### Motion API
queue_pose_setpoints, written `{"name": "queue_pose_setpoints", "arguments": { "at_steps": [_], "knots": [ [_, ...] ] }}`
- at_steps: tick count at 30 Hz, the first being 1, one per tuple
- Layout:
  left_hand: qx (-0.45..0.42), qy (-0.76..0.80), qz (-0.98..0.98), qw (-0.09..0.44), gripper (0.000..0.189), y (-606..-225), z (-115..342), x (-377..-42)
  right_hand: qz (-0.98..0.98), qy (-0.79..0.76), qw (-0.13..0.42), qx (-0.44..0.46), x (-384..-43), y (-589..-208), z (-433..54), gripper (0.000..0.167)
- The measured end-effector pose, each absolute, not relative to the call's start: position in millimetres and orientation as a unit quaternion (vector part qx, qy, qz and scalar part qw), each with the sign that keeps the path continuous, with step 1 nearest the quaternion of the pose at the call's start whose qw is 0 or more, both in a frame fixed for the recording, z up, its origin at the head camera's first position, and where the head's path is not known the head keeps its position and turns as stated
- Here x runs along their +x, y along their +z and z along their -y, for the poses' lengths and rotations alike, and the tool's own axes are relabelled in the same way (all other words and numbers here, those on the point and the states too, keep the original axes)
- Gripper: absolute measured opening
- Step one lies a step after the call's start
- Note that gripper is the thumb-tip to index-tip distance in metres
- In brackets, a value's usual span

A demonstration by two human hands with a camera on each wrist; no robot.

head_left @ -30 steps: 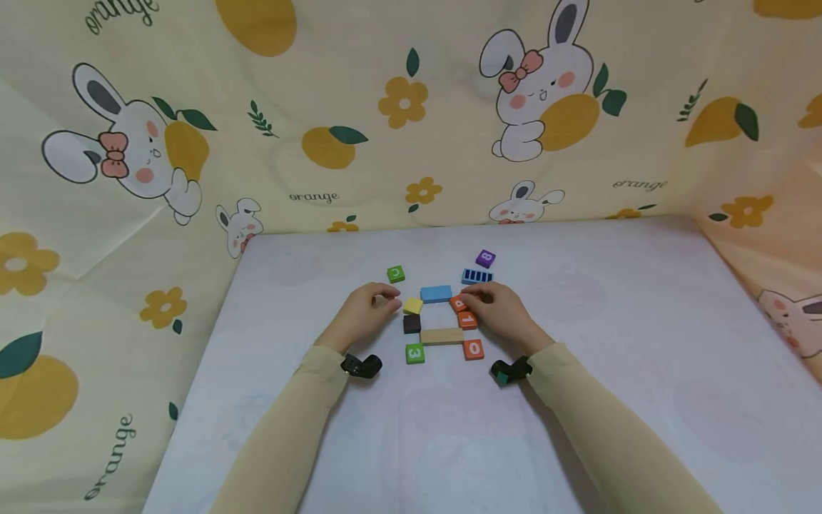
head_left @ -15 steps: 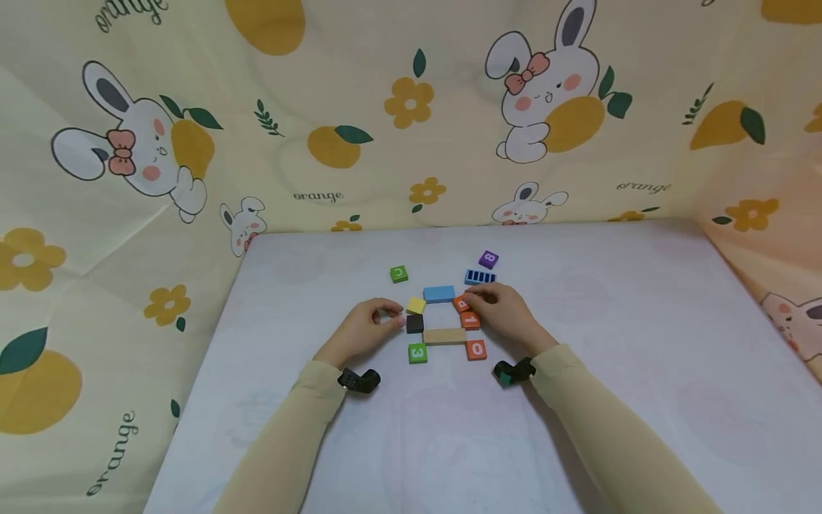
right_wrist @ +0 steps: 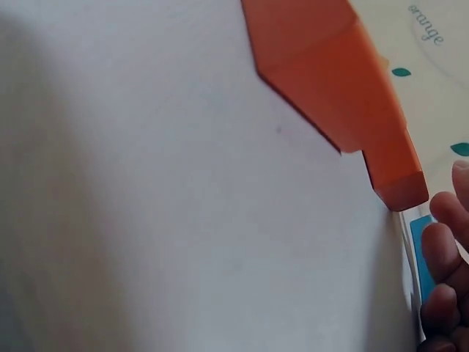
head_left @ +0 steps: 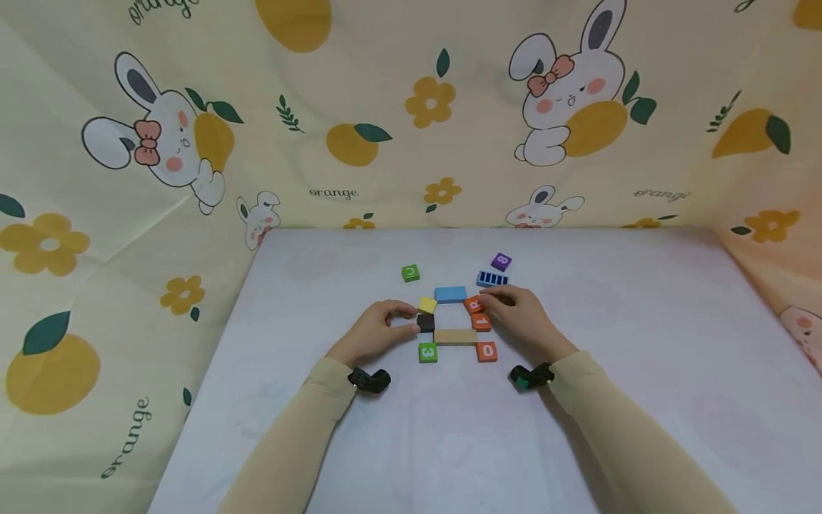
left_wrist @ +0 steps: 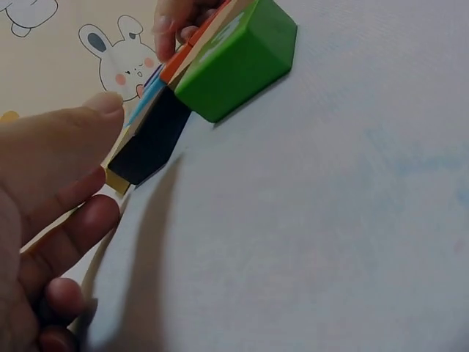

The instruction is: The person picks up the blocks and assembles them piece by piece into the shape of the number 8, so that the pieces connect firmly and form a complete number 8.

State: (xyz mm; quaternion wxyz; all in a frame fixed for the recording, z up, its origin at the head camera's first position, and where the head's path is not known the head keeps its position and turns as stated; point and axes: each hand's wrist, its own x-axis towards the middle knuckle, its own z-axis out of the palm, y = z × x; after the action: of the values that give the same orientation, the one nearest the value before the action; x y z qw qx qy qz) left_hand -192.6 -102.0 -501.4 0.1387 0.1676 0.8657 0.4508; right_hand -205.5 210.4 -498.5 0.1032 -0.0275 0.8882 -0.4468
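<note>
My left hand (head_left: 379, 330) is beside the black block (head_left: 426, 323), its thumb tip by that block's left edge and its fingers relaxed. Close to the fingertips sits the tilted yellow block (left_wrist: 117, 182). On the other side my right hand (head_left: 523, 318) has its fingertips at the orange R block (head_left: 474, 304), loosely bent. Beneath that block is the orange 1 block (head_left: 481, 323). A wooden plank (head_left: 455, 337) lies between the two columns, with a green 3 block (head_left: 427, 353) and an orange 0 block (head_left: 486, 351) below. A blue block (head_left: 450, 295) lies across the top.
Farther back lie a green letter block (head_left: 410, 273), a blue striped block (head_left: 492, 279) and a purple 8 block (head_left: 501, 261). The white table (head_left: 449, 435) ends at a printed cloth backdrop (head_left: 385, 86).
My left hand has come down from beside the yellow block to the black block. My right hand stays at the R block, which has turned slightly. The head view has shifted.
</note>
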Motion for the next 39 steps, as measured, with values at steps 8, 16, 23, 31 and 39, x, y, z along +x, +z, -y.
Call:
{"name": "queue_pose_setpoints", "arguments": {
  "at_steps": [8, 16, 23, 31, 39],
  "knots": [
    [0.167, 0.452, -0.864, 0.146, 0.036, -503.1, 100.5, -191.8, -0.877, -0.469, 0.103, -0.031, -209.4, -493.6, -221.8, 0.048],
    [0.166, 0.453, -0.864, 0.147, 0.036, -501.4, 100.1, -191.2, -0.883, -0.465, 0.06, 0.003, -230.5, -490.6, -243.4, 0.057],
    [0.156, 0.463, -0.859, 0.155, 0.037, -503.5, 102.9, -189.2, -0.883, -0.462, 0.064, 0.045, -252.2, -492.2, -255.1, 0.069],
    [0.201, 0.472, -0.839, 0.184, 0.04, -507.4, 110.3, -175.8, -0.886, -0.452, 0.09, 0.046, -271.5, -495.4, -251.3, 0.068],
    [0.212, 0.42, -0.867, 0.165, 0.046, -504.0, 107.3, -166.9, -0.893, -0.438, 0.095, 0.035, -275.6, -497.8, -251.1, 0.061]
  ]
}}
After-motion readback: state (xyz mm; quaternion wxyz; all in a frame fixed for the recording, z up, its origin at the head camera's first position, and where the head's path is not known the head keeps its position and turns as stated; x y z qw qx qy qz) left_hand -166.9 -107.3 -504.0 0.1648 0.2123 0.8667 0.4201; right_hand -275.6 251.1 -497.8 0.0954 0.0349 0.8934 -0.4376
